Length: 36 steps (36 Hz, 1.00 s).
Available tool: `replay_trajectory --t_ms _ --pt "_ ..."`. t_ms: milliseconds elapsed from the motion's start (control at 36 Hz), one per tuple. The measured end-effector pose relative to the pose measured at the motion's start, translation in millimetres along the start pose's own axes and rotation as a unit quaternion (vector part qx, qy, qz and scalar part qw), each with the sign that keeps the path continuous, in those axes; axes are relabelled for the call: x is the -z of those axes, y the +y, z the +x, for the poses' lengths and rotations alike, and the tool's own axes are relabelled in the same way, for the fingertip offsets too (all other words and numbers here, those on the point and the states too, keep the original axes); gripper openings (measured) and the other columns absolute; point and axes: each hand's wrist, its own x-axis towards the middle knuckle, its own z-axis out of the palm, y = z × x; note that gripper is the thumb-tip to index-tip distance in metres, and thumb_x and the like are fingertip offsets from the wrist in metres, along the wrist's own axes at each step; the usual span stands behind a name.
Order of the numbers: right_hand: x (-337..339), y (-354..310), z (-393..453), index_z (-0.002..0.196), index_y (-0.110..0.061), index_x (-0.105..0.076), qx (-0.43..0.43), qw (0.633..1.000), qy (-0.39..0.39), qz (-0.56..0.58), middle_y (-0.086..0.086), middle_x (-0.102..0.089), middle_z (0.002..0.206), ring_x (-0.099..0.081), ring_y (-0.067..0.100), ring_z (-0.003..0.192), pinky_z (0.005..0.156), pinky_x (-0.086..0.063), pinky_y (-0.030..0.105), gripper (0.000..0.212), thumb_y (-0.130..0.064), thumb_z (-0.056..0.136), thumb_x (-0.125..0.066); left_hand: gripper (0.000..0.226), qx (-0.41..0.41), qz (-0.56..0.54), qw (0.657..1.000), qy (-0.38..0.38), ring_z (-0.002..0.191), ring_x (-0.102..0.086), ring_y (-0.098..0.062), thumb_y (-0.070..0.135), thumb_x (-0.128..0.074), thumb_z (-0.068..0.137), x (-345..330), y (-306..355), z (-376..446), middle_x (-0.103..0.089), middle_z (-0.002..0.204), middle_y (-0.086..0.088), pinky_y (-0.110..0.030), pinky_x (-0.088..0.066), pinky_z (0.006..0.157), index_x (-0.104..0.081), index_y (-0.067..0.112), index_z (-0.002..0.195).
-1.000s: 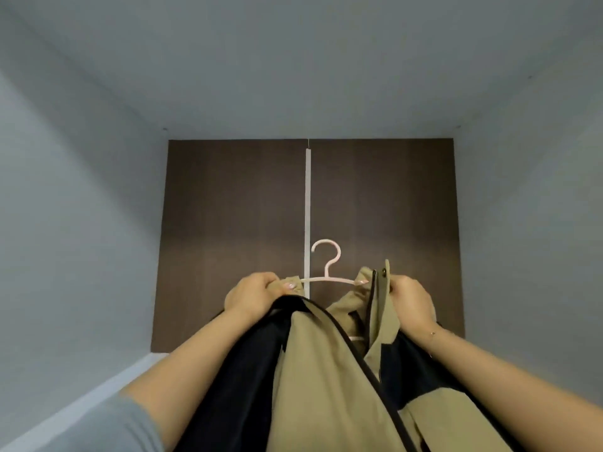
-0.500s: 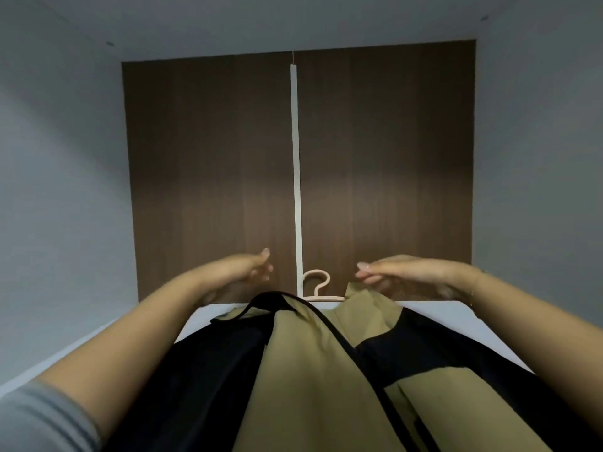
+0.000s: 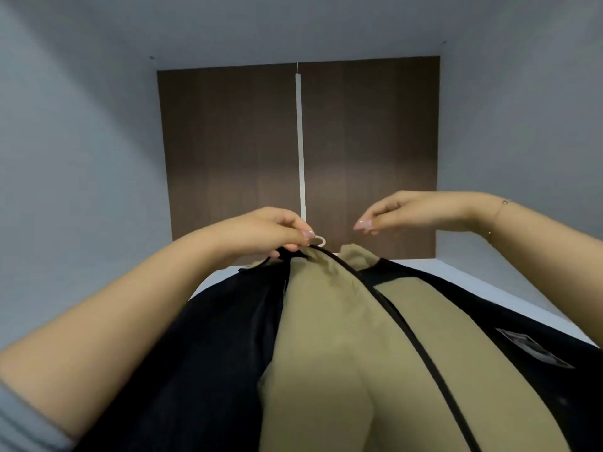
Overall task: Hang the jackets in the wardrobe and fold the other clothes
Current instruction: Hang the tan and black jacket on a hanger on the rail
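Observation:
A khaki and black jacket [image 3: 326,337] lies spread below me on a pale pink hanger [image 3: 320,240], of which only the hook shows past the collar. My left hand [image 3: 270,231] pinches the jacket's black collar edge right beside the hook. My right hand [image 3: 408,210] hovers a little above the right side of the collar with its fingers loosely bent, touching nothing. The rest of the hanger is hidden under the fabric.
The dark brown wardrobe back panel [image 3: 228,151] has a white vertical strip [image 3: 300,141] down its middle. Grey side walls [image 3: 81,158] close in left and right. A white shelf floor [image 3: 473,282] shows beside the jacket.
My left hand has come down from hovering and now pinches the collar by the hook. The right hand stays lifted off the jacket. A second ago both hands held the jacket's shoulders.

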Motion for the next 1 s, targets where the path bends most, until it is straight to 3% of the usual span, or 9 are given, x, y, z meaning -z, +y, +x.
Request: replay_trajectory --t_ms 83,194,278,389,500,611,694,861,1000 --pt "-15 -22 -50 0.112 -0.022 -0.070 0.003 1.000 0.009 0.019 -0.018 -0.068 0.111 -0.061 -0.002 0.106 0.098 -0.045 0.024 0.050 -0.059 0.081 -0.058 0.014 -0.009 -0.025 1.000 0.000 0.091 -0.066 0.003 0.036 -0.059 0.094 -9 9 -41 -0.073 0.093 0.019 -0.021 -0.048 0.085 -0.070 0.031 0.101" --pt "-39 -45 -113 0.107 -0.027 -0.071 -0.004 0.998 0.047 0.047 -0.003 -0.071 0.104 -0.065 0.007 0.098 0.090 -0.047 0.020 0.027 -0.044 0.089 -0.061 0.012 -0.044 -0.043 0.998 0.011 0.094 -0.066 -0.001 0.035 -0.061 0.092 -29 19 -101 -0.073 0.100 0.009 -0.022 -0.051 0.082 -0.071 0.032 0.095" --pt "-65 -61 -164 0.107 -0.026 -0.071 0.001 0.993 0.082 0.088 -0.007 -0.073 0.101 -0.066 0.008 0.101 0.090 -0.053 0.024 0.022 -0.038 0.091 -0.061 0.011 -0.058 -0.054 0.997 0.015 0.097 -0.065 -0.003 0.032 -0.061 0.092 -50 27 -149 -0.072 0.102 0.011 -0.020 -0.049 0.083 -0.071 0.030 0.097" --pt "-102 -74 -225 0.106 -0.032 -0.072 0.000 0.985 0.106 0.136 -0.016 -0.071 0.107 -0.064 0.000 0.104 0.092 -0.049 0.026 0.030 -0.049 0.083 -0.061 0.010 -0.073 -0.060 0.995 0.024 0.094 -0.064 -0.002 0.027 -0.062 0.093 -82 34 -202 -0.070 0.099 0.012 -0.017 -0.048 0.085 -0.071 0.028 0.098" --pt "-138 -70 -271 0.109 -0.031 -0.071 -0.018 0.969 0.158 0.188 -0.017 -0.070 0.110 -0.063 0.000 0.106 0.090 -0.049 0.020 0.021 -0.036 0.092 -0.060 0.010 -0.064 -0.076 0.995 0.022 0.076 -0.057 0.012 0.022 -0.063 0.093 -117 38 -241 -0.066 0.091 0.015 0.000 -0.040 0.066 -0.070 0.026 0.098" --pt "-178 -55 -303 0.108 -0.025 -0.072 -0.067 0.933 0.228 0.271 -0.011 -0.072 0.108 -0.065 0.007 0.105 0.090 -0.053 0.029 0.020 -0.024 0.097 -0.055 0.010 -0.022 -0.146 0.989 0.012 0.086 -0.063 -0.002 0.021 -0.063 0.092 -155 36 -270 -0.069 0.094 0.008 -0.004 -0.044 0.069 -0.070 0.028 0.092" --pt "-217 -41 -322 0.106 -0.024 -0.072 -0.112 0.903 0.263 0.320 -0.011 -0.072 0.107 -0.065 0.005 0.104 0.085 -0.055 0.026 0.022 -0.019 0.098 -0.052 0.011 0.047 -0.226 0.973 -0.015 0.093 -0.065 -0.010 0.019 -0.062 0.093 -197 28 -291 -0.071 0.099 0.000 -0.011 -0.048 0.079 -0.070 0.025 0.090" --pt "-289 -12 -342 0.108 -0.021 -0.072 -0.175 0.850 0.264 0.420 -0.011 -0.072 0.107 -0.065 0.005 0.104 0.081 -0.056 0.023 0.022 -0.014 0.097 -0.054 0.014 0.198 -0.426 0.882 -0.042 0.085 -0.069 -0.003 0.020 -0.064 0.093 -286 5 -306 -0.071 0.109 -0.004 -0.019 -0.055 0.080 -0.067 0.016 0.106" --pt "-326 13 -356 0.102 -0.020 -0.074 -0.229 0.802 0.298 0.465 -0.008 -0.073 0.103 -0.066 0.006 0.100 0.075 -0.054 0.019 0.024 -0.009 0.096 -0.053 0.036 0.320 -0.630 0.704 -0.066 0.096 -0.069 -0.013 0.027 -0.072 0.081 -339 7 -292 -0.071 0.112 -0.006 -0.027 -0.055 0.076 -0.063 0.011 0.112"
